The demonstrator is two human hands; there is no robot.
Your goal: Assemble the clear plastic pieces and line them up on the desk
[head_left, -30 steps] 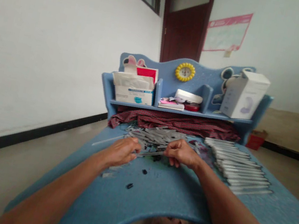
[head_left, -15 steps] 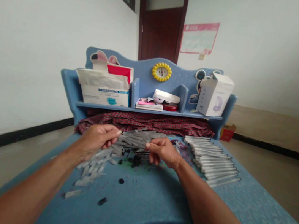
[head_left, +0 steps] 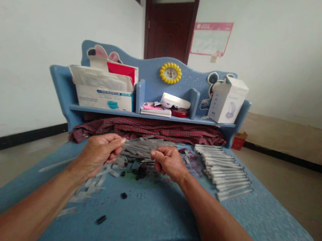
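Note:
My left hand [head_left: 99,152] is curled, its thumb and forefinger pinched on the end of a thin grey tube that reaches out of the heap of grey tubes [head_left: 144,146] in the middle of the blue desk [head_left: 163,212]. My right hand [head_left: 166,162] is closed in a loose fist just right of that heap, fingers pinched on a thin dark piece I cannot make out. Small black caps [head_left: 123,195] lie on the desk in front of both hands. A neat row of finished grey pens [head_left: 223,171] lies to the right of my right hand.
Short grey sleeves [head_left: 90,186] are scattered under my left forearm. A red checked cloth [head_left: 150,129] lies under the desk's shelf, which holds a mask box [head_left: 104,97], a yellow clock [head_left: 170,72] and a white box [head_left: 227,100]. A dark door [head_left: 169,22] stands behind.
The view has swung left and settled. My left hand lifted away from my right, up to the heap's left side. My right hand stayed near the heap's right edge.

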